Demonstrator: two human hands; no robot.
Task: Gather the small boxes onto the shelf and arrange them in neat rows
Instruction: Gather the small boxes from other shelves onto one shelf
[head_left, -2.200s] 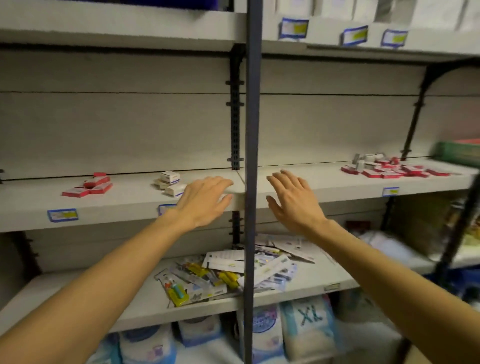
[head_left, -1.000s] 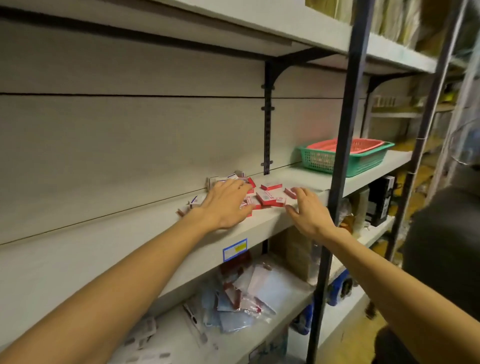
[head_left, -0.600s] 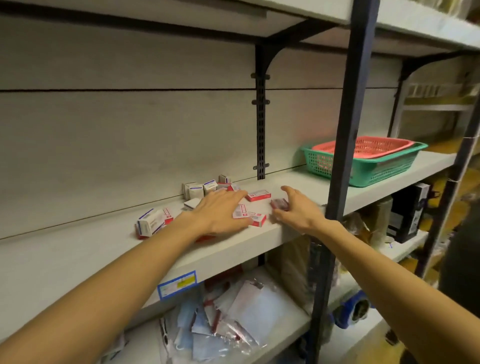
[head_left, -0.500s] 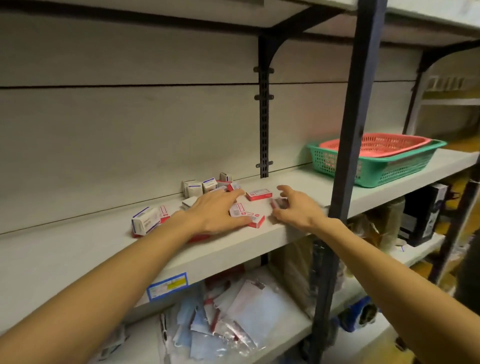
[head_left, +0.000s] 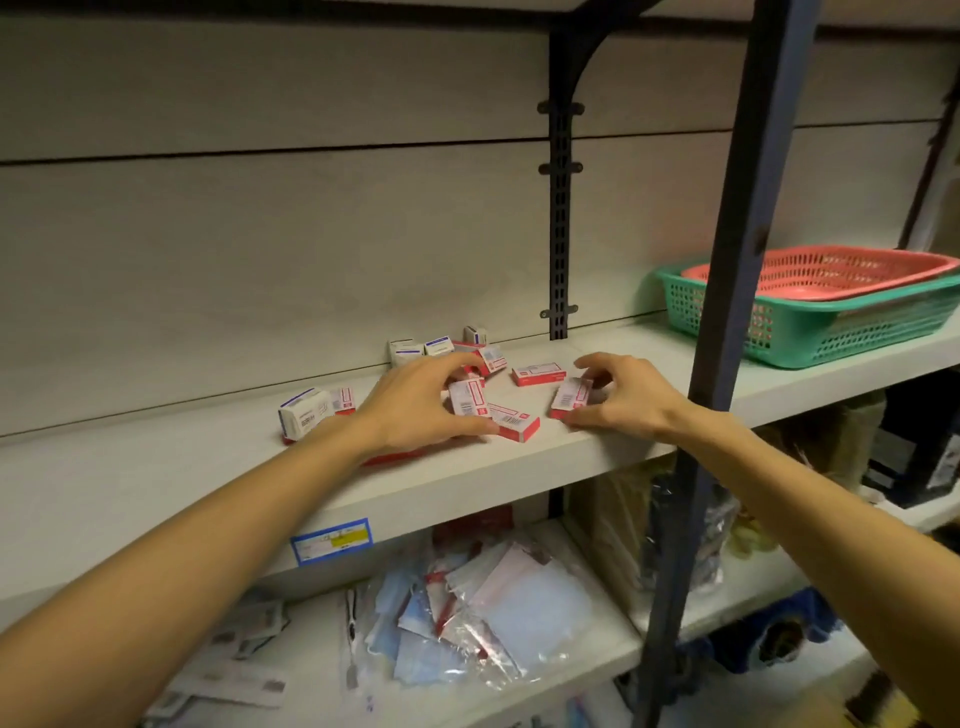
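— Head view: where are the boxes?
— Scattered mid-shelf (head_left: 597, 457), toward its front edge. Left hand (head_left: 421, 410) pinches one red-white box (head_left: 467, 397); right hand (head_left: 623, 402) curls its fingers round another box (head_left: 571, 397) near the edge.

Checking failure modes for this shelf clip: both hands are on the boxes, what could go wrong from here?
1. The red box beside the left hand lies near the shelf front edge; a sweep could knock it off.
2. The right hand pinches a tilted box, also near the edge; a loose grip may drop it.
3. The white boxes at the back lie scattered at angles, so rows may end up crooked.
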